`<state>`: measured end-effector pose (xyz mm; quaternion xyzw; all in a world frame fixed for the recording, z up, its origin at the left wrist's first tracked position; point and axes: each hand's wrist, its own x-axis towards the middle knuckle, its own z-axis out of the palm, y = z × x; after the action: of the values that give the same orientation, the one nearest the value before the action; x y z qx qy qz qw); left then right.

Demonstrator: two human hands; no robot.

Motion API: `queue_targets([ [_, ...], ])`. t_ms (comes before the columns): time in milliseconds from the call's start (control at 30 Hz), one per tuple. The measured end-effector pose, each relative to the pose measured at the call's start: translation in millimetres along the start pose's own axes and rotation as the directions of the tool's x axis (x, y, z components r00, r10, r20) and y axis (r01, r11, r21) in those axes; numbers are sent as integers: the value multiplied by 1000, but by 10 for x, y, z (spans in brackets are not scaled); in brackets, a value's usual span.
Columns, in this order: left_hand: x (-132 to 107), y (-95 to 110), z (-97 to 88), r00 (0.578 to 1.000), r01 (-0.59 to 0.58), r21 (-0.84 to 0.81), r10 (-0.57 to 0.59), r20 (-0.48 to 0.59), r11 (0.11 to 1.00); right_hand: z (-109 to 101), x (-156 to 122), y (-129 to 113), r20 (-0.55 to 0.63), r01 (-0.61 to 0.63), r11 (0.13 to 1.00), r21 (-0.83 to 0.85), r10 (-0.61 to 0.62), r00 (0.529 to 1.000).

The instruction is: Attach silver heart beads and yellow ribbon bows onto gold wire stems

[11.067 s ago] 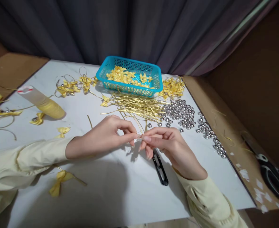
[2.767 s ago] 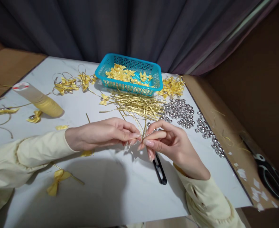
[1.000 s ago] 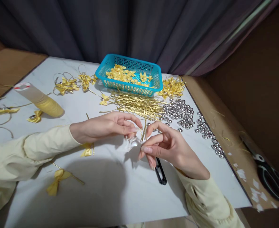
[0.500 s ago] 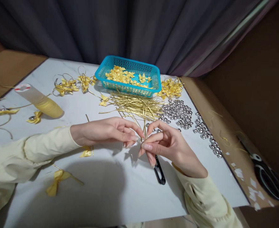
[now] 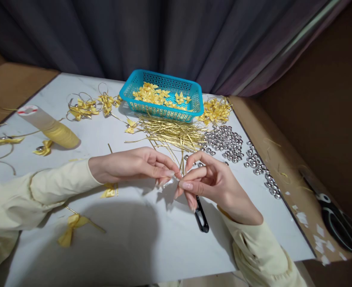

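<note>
Shiny whitish scrap (image 5: 167, 181) pokes out under the fingers of the left hand (image 5: 137, 163), which pinches it over the tabletop (image 5: 119, 251). The right hand (image 5: 213, 185) curls in close, but I cannot tell if its tips grip the scrap too. Such a tiny thing seems to need just fingertips. Gold wires (image 5: 170, 133) and silver beads (image 5: 224, 139) lie past the hands, likely to be easy to grab. Black snips (image 5: 205, 229) lie by the right fingers, perhaps for the same reason. A blue basket (image 5: 128, 84) holds yellow bows (image 5: 150, 93), maybe so they don't scatter.
</note>
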<state>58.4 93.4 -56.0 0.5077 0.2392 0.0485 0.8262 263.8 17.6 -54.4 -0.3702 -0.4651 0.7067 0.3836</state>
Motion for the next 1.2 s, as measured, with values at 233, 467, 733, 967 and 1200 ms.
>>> queue_targets([
  [233, 4, 5, -7, 1000, 2, -24, -1, 26, 1000, 10, -8, 8, 7, 1, 1000, -5, -1, 1000],
  [467, 8, -9, 12, 999, 11, 0, -11, 36, 1000, 30, -17, 3, 22, -8, 1000, 8, 8, 1000],
  [733, -13, 20, 20, 1000, -4, 82, 3, 8, 997, 22, -4, -10, 10, -20, 1000, 0, 20, 1000],
  [967, -28, 77, 28, 1000, 19, 160, -16, -21, 987, 13, -14, -7, -5, -30, 999, -12, 29, 1000],
  [1200, -41, 95, 81, 999, 36, 175, -33, -23, 984, 19, 7, -15, -6, -31, 999, -12, 31, 999],
])
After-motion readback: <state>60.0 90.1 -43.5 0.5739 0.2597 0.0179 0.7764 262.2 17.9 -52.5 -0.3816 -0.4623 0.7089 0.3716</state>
